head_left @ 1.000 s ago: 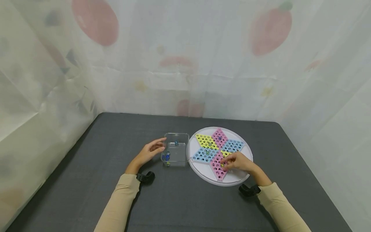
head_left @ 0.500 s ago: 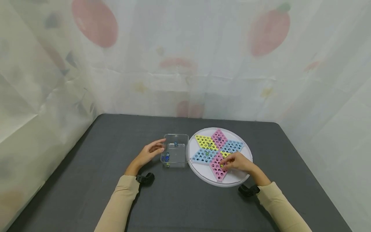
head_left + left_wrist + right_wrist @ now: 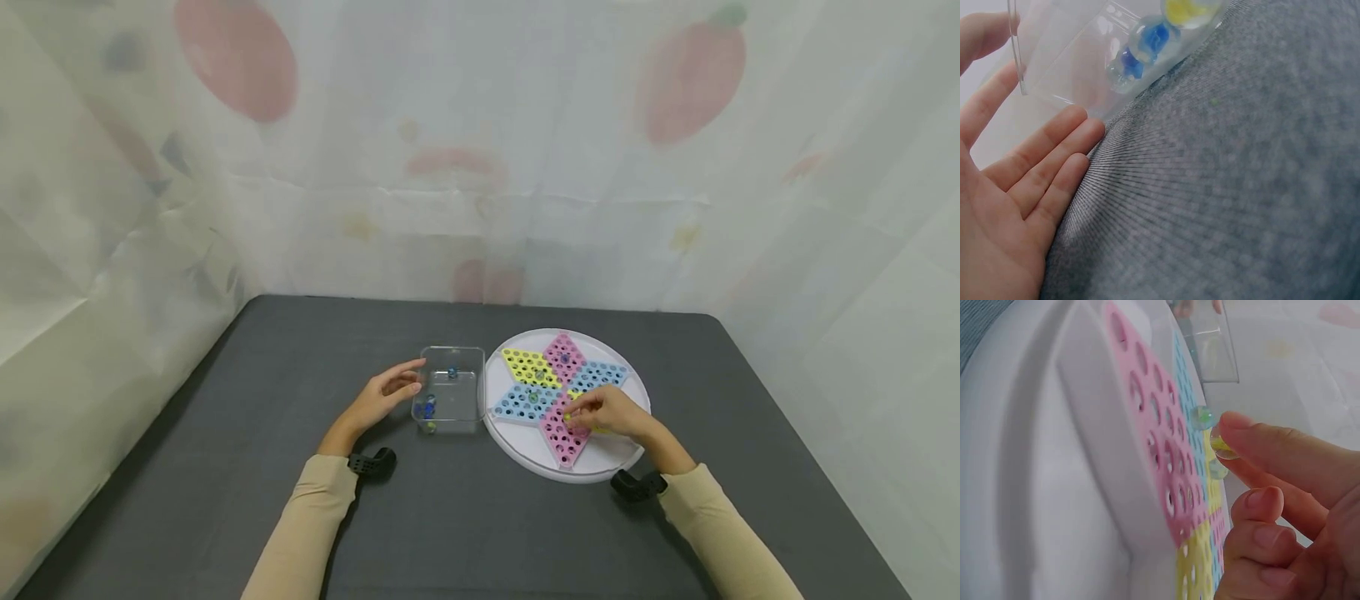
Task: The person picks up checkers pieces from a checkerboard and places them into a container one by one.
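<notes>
A round white board (image 3: 609,454) with a star of pink, yellow and blue holed fields lies on the dark table. My right hand (image 3: 611,412) hovers over its near pink field (image 3: 1154,456) and pinches a yellowish glass marble (image 3: 1219,445) between thumb and finger. A few marbles (image 3: 1202,416) sit in holes of the board. My left hand (image 3: 386,392) rests with straight fingers (image 3: 1054,156) against the left side of a clear plastic box (image 3: 450,392). The box holds blue marbles (image 3: 1147,44) and a yellow one (image 3: 1190,11).
The grey cloth-covered table (image 3: 465,517) ends at a pale printed curtain (image 3: 480,167) at the back and sides. Black wrist-camera mounts (image 3: 371,464) sit on both beige sleeves.
My right hand has risen slightly from the pink field and shifted left, carrying the marble. The left hand and the box have stayed put.
</notes>
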